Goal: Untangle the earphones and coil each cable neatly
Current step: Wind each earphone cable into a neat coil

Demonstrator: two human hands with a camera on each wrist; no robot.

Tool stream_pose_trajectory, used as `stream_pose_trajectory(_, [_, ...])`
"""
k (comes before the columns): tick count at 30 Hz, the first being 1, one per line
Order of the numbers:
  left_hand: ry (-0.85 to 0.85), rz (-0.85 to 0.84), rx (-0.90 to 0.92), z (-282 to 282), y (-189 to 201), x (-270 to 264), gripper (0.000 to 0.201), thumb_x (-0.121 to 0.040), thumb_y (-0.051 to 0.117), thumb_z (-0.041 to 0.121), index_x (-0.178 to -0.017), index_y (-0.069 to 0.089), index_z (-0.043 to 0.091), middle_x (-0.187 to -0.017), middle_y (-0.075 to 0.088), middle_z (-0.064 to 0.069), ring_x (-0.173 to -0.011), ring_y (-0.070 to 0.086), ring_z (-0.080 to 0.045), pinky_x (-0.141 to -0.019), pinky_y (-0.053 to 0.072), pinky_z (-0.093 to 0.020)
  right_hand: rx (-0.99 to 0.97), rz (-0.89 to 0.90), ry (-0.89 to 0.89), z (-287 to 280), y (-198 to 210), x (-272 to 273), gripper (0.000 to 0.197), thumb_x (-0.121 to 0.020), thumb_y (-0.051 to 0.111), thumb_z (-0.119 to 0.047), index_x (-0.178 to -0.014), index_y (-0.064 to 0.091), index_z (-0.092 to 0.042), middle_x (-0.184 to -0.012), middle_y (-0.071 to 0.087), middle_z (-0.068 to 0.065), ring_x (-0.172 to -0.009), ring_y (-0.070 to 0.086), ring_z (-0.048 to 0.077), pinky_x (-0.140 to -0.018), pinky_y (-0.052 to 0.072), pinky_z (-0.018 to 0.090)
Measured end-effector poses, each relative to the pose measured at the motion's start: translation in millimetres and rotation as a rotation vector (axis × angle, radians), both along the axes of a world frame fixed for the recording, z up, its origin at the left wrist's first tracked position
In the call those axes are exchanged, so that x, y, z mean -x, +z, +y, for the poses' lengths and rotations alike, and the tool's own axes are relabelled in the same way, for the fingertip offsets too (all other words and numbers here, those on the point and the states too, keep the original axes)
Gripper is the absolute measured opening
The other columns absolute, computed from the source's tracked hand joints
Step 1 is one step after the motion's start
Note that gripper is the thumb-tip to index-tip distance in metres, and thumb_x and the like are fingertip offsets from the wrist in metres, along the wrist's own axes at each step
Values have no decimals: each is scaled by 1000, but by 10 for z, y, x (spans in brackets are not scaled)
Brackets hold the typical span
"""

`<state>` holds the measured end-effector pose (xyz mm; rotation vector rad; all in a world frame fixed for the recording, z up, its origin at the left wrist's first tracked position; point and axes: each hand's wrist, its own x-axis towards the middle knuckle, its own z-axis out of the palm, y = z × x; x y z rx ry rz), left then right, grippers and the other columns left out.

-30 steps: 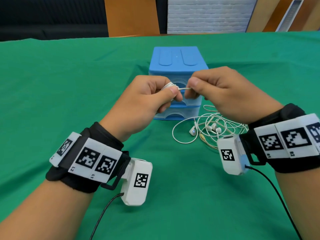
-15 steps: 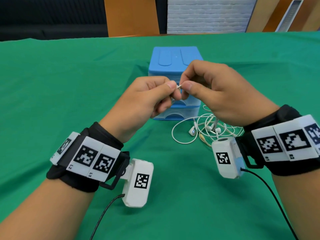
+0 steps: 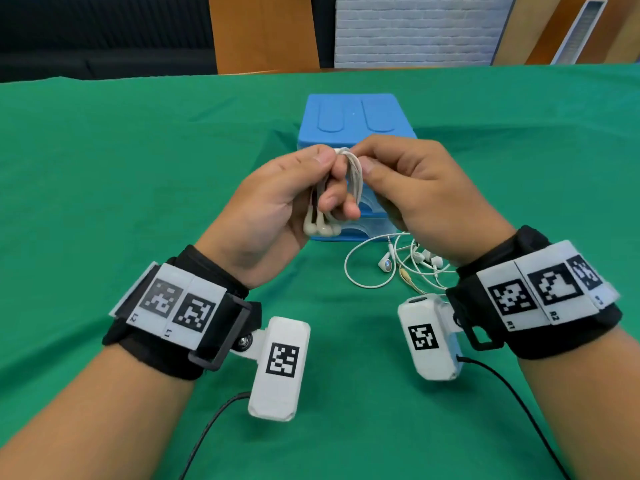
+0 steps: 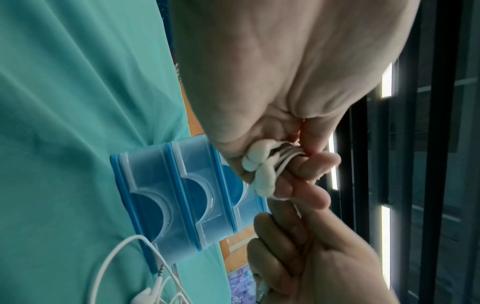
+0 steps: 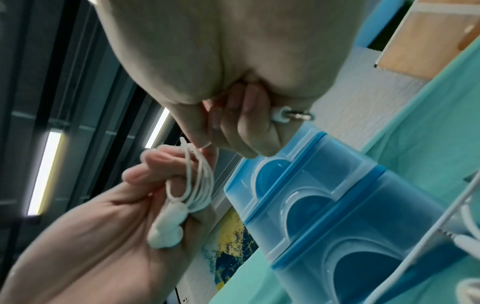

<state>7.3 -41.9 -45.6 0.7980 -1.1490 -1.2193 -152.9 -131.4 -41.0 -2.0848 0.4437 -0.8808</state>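
Note:
My left hand (image 3: 304,188) holds a coil of white earphone cable (image 3: 355,174) wound round its fingers, above the table and in front of the blue box. The two white earbuds (image 3: 320,229) hang together at the bottom of that palm; in the left wrist view they (image 4: 259,166) lie pressed against the palm. My right hand (image 3: 405,174) pinches the top of the coil, and the metal jack plug (image 5: 293,116) sticks out between its curled fingers. A second, tangled pile of white earphones (image 3: 405,263) lies on the green cloth, partly hidden under my right wrist.
A blue plastic drawer box (image 3: 356,119) with translucent drawers stands behind my hands. Green cloth (image 3: 138,168) covers the whole table. Wooden panels and a white brick wall lie beyond the far edge.
My left hand has turned palm-up, so the coil and earbuds now show. My right hand has moved from the short cable end onto the top of the coil.

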Motion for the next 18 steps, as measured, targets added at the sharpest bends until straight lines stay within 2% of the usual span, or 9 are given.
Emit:
stream_pose_trajectory(3, [36, 30, 9, -20, -19, -13, 28, -108, 32, 16, -90, 53, 9, -64, 52, -1, -72, 65, -19, -73, 51, -24, -89, -22, 33, 87, 29, -19, 22, -106, 41, -3, -99, 61, 4, -48, 52, -17, -41, 45, -3, -45, 37, 7])
stream_pose_trajectory(5, [63, 29, 14, -35, -32, -5, 27, -107, 34, 16, -91, 54, 7, -64, 54, -2, -72, 66, -19, -75, 50, -27, -74, -62, 13, 117, 45, -33, 19, -105, 48, -6, -96, 61, 5, -61, 65, -5, -51, 55, 1, -59, 49, 13])
stream_pose_trajectory(7, [81, 33, 13, -41, -40, 0, 28, -107, 35, 16, -89, 55, 7, -63, 53, -2, -71, 65, -19, -76, 49, -29, -10, -68, -16, 110, 31, -69, 21, -102, 52, -12, -98, 62, 6, -81, 70, 22, -71, 65, 29, -78, 55, 47])
stream_pose_trajectory(8, [80, 41, 7, -38, -42, -3, 29, -107, 36, 16, -88, 55, 8, -61, 50, -2, -71, 64, -19, -75, 49, -28, -4, -63, -24, 94, 9, -85, 21, -102, 52, -14, -98, 62, 5, -86, 68, 28, -79, 64, 39, -82, 52, 56])
stream_pose_trajectory(9, [71, 52, -1, -32, -38, -10, 30, -107, 36, 17, -86, 54, 8, -59, 48, -2, -70, 63, -20, -73, 49, -27, -13, -58, -26, 88, -7, -102, 22, -103, 50, -14, -98, 61, 5, -87, 68, 31, -80, 64, 40, -84, 50, 60])
stream_pose_trajectory(12, [31, 106, -33, -18, -13, -15, 31, -105, 36, 20, -81, 53, 9, -56, 46, -2, -69, 61, -20, -70, 50, -26, -17, -35, -18, 98, -37, -147, 29, -104, 45, -17, -96, 56, 8, -83, 67, 26, -74, 58, 27, -82, 49, 60])
stream_pose_trajectory(14, [29, 143, -53, -23, -8, -2, 31, -104, 37, 21, -80, 53, 8, -58, 49, -3, -69, 61, -21, -72, 53, -25, 7, 6, -16, 104, -41, -155, 32, -104, 42, -20, -96, 54, 8, -79, 67, 12, -77, 59, 32, -82, 50, 58])
stream_pose_trajectory(16, [64, 164, -61, -41, -22, 13, 31, -103, 40, 19, -79, 55, 6, -62, 50, -5, -70, 62, -22, -74, 54, -27, 47, 45, -39, 92, -42, -151, 34, -104, 40, -25, -95, 54, 5, -81, 66, 9, -80, 60, 32, -81, 50, 55])
stream_pose_trajectory(18, [118, 153, -56, -66, -49, 17, 30, -104, 43, 16, -81, 58, 3, -66, 53, -7, -72, 62, -23, -76, 55, -28, 103, 83, -100, 69, -49, -124, 33, -103, 40, -29, -90, 51, -1, -73, 60, 3, -67, 54, 16, -68, 46, 44])
